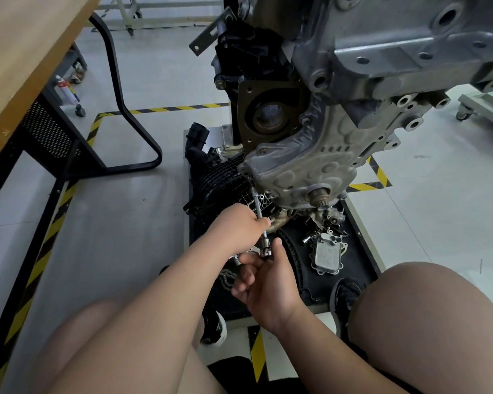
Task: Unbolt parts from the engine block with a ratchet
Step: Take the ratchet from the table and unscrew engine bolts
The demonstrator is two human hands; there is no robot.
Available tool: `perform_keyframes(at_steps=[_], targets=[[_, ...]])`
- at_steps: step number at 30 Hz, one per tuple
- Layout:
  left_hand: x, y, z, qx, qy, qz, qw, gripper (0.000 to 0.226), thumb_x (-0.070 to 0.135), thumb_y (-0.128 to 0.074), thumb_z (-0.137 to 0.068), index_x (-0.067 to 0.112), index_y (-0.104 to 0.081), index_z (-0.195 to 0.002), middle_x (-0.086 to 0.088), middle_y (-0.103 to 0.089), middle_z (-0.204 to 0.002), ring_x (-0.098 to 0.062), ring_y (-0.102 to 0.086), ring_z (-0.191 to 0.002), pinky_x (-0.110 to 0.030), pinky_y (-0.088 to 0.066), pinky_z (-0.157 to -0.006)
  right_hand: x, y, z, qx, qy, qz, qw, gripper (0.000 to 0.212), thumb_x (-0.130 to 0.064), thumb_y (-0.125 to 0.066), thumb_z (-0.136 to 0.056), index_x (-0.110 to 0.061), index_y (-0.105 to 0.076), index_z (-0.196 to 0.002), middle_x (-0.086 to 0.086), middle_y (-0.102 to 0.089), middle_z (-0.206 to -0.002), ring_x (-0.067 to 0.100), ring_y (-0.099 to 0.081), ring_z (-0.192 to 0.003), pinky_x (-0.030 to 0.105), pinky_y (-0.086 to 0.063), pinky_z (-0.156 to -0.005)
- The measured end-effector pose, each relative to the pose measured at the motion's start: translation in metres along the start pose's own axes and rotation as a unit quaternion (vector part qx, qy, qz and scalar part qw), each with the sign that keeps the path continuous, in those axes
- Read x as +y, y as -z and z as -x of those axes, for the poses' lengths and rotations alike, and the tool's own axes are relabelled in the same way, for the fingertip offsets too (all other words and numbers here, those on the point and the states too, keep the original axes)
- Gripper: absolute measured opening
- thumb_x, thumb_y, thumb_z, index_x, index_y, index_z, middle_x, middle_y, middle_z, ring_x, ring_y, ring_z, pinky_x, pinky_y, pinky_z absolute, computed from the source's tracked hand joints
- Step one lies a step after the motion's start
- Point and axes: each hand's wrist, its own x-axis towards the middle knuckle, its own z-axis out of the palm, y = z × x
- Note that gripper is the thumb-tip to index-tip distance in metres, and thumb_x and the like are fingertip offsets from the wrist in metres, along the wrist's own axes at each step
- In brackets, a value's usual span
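- The engine block [353, 81] hangs above and beyond both hands and fills the upper right of my view.
- A wooden workbench [26, 52] stands well off to the left of the left forearm.
- Under the hands I see a stand tray [364, 237], with a black ribbed manifold [219, 180] lying just beyond the left hand.
- A grey embossed cover [296, 166] sits on the block's lower face, directly above the hands.
- My left forearm reaches in from the lower left, nearly straight. The left hand [236, 228] is knuckles up, with its fingers curled around the middle of the ratchet's extension bar.
- My right forearm comes up from the lower right and passes just under the left wrist. The right hand [265, 282] sits nearer to me than the left. Its thumb stands upright beside the ratchet head and its fingers are curled around the short handle.
- The ratchet [258, 206] runs from the right hand up through the left hand's grip. It tilts slightly left, and its tip meets the cover's lower left corner. I cannot make out the bolt head there.
- A finned oil cooler [326, 253] lies flat on the tray, just right of the right thumb.
- Loose bolts [319, 231] are scattered beyond the cooler, to the right of both hands.
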Motion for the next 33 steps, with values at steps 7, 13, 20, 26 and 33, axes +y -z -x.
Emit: perform_keyframes(at_steps=[7,13,20,26,33], targets=[[0.001,-0.001,-0.001,0.005,0.022,-0.027,0.999,0.047,0.044,-0.059,-0.090,0.020,-0.051,-0.050,0.009,-0.044,-0.033,-0.007,-0.043,-0.037,-0.023,-0.028,-0.042,0.001,0.007,-0.004,0.024,0.034,0.039,0.998,0.047,-0.055,-0.042,-0.098,-0.013,-0.062,-0.087,-0.002,-0.044,-0.054,0.012,-0.041,-0.045,0.025,-0.041,-0.053],[0.011,-0.004,-0.001,0.009,0.034,-0.035,0.999,0.041,0.042,-0.059,-0.090,0.019,-0.054,-0.057,0.006,-0.046,-0.048,-0.012,-0.045,-0.045,-0.024,-0.029,-0.044,-0.007,0.014,-0.008,0.046,0.053,0.038,0.997,0.030,-0.042,-0.052,-0.099,-0.016,-0.063,-0.088,-0.004,-0.047,-0.056,0.011,-0.040,-0.045,0.025,-0.042,-0.051],[0.021,-0.011,0.012,0.024,0.110,0.059,0.992,0.035,0.037,-0.053,-0.094,0.007,-0.066,-0.083,-0.004,-0.063,-0.062,-0.020,-0.057,-0.057,-0.026,-0.038,-0.051,-0.016,0.008,-0.002,0.015,-0.008,-0.031,0.999,0.047,-0.048,-0.049,-0.096,-0.017,-0.057,-0.062,-0.002,-0.040,-0.050,0.013,-0.040,-0.042,0.025,-0.039,-0.052],[0.032,-0.014,0.024,-0.023,0.138,0.055,0.989,0.031,0.034,-0.050,-0.097,0.012,-0.062,-0.078,-0.001,-0.059,-0.060,-0.017,-0.053,-0.051,-0.024,-0.035,-0.048,-0.015,0.006,0.004,-0.015,-0.013,-0.083,0.996,0.057,-0.055,-0.042,-0.095,-0.018,-0.052,-0.053,-0.002,-0.033,-0.042,0.014,-0.037,-0.038,0.026,-0.035,-0.052],[0.034,-0.008,0.028,0.003,0.144,-0.014,0.990,0.036,0.032,-0.054,-0.094,0.010,-0.060,-0.067,-0.001,-0.055,-0.047,-0.016,-0.050,-0.044,-0.023,-0.036,-0.046,-0.010,0.001,0.008,-0.029,-0.030,-0.041,0.998,0.061,-0.066,-0.033,-0.094,-0.018,-0.049,-0.059,-0.001,-0.033,-0.045,0.017,-0.037,-0.041,0.027,-0.037,-0.054]])
